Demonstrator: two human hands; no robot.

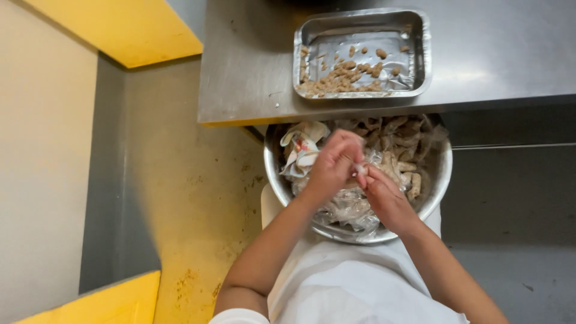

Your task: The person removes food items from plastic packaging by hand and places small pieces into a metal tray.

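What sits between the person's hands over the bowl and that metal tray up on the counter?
Nothing visible. The left hand and right hand meet over the round bowl; only bare steel counter separates it from the tray.

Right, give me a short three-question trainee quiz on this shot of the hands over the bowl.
1. True or false: both hands, the left hand and the right hand, meet over the round metal bowl.
2. Where do the small brown pieces lie?
A. in the rectangular metal tray on the steel table
B. on the yellow floor
C. on the person's white apron
3. Fill in: inside the bowl, under the hands, lies crumpled clear ____ wrap.

Key: 1 true; 2 A; 3 plastic.
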